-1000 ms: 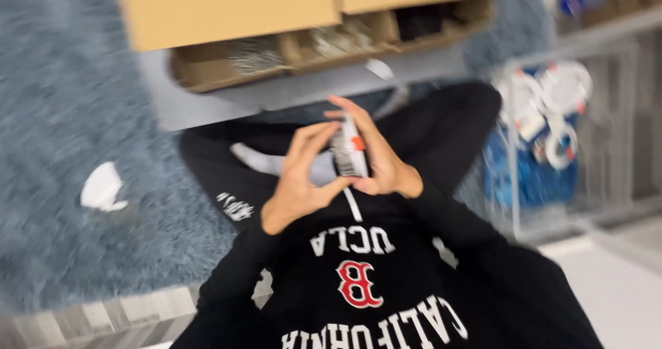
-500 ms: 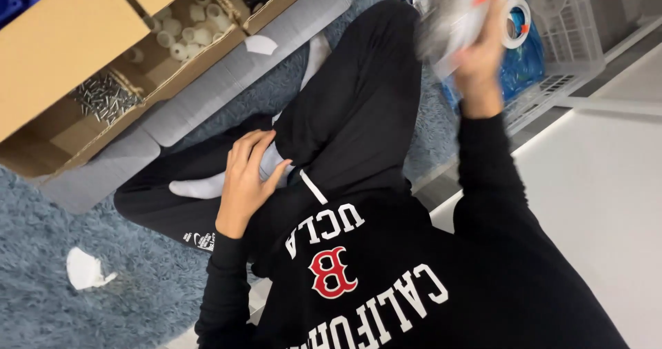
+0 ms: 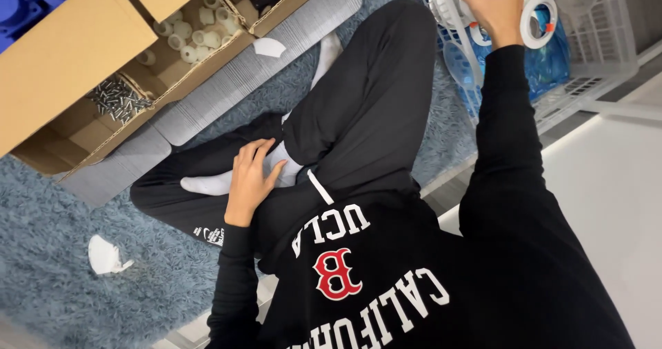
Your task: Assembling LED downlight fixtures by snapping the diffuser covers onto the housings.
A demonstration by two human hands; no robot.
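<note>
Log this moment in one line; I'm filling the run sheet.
left hand: resting on sock | right hand: reaching into basket

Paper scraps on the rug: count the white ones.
2. One white scrap lies on the blue rug at lower left; another sits by the cardboard box. More may be hidden.

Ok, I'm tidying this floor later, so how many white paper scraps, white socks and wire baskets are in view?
White paper scraps: 2
White socks: 2
White wire basket: 1
Total: 5
</note>
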